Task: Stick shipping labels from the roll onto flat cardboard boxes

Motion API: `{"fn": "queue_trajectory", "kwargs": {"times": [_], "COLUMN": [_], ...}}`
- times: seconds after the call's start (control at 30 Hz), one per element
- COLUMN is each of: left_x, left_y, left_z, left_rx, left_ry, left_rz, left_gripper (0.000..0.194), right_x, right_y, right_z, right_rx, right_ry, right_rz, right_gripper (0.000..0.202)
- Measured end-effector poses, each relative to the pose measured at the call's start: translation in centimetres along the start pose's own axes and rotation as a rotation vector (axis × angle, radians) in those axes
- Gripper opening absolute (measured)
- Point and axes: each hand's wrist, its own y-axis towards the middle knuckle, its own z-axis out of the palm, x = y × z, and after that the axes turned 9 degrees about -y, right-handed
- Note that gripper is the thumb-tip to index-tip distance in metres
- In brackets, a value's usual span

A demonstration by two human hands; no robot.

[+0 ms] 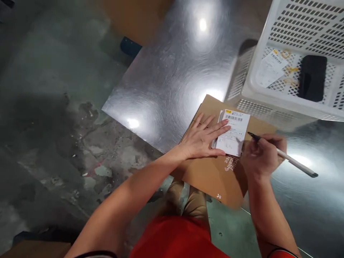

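Observation:
My left hand lies flat with spread fingers on a piece of brown cardboard, its fingertips over the left side of a white shipping label. Barcode and printed lines show on the label, with faint handwriting near its lower end. In my right hand a pen with a white barrel is gripped, its dark tip close to the label's right edge. Whether the tip touches paper I cannot tell. White lettering is printed on the cardboard beneath the label, partly shadowed by my right hand.
A white plastic basket stands at the upper right, with a black phone and paper labels inside. The shiny metal table ends in a corner at left, above a stained concrete floor. Brown cardboard shows at the top.

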Motion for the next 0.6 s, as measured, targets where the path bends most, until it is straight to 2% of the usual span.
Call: {"fn": "queue_trajectory", "kwargs": {"times": [0.07,0.1,0.23,0.33,0.4,0.47,0.53,0.6], "left_x": [-0.1,-0.2,-0.7,-1.3,-1.8,-2.1,-2.1,-1.9], "left_y": [-0.1,-0.1,0.4,1.0,1.0,0.4,-1.0,-3.0], "left_z": [-0.1,-0.2,-0.7,-1.1,-1.4,-1.6,-1.5,-1.4], "left_rx": [0.000,0.003,0.024,0.006,-0.140,-0.428,-0.700,-0.803], "left_ry": [-0.030,-0.047,-0.160,-0.341,-0.469,-0.514,-0.510,-0.653], "left_rz": [-0.003,-0.008,-0.059,-0.125,-0.192,-0.331,-0.536,-0.722], "left_gripper": [0.078,0.075,0.060,0.049,0.050,0.057,0.061,0.060], "right_x": [0.1,0.3,1.5,2.5,3.2,3.9,4.6,5.3], "right_y": [0.9,1.3,2.0,1.8,1.4,0.7,-0.4,-1.7], "right_z": [-0.5,-0.8,-1.0,-0.3,0.3,1.0,1.9,3.4], "right_rx": [-0.077,-0.057,0.189,0.257,0.303,0.374,0.447,0.540], "right_ry": [0.033,-0.017,-0.472,-0.630,-0.644,-0.629,-0.570,-0.496], "right_rz": [0.076,0.090,0.007,-0.030,-0.051,-0.081,-0.117,-0.162], "right_gripper": [0.016,0.022,0.036,0.042,0.046,0.049,0.049,0.050]}}
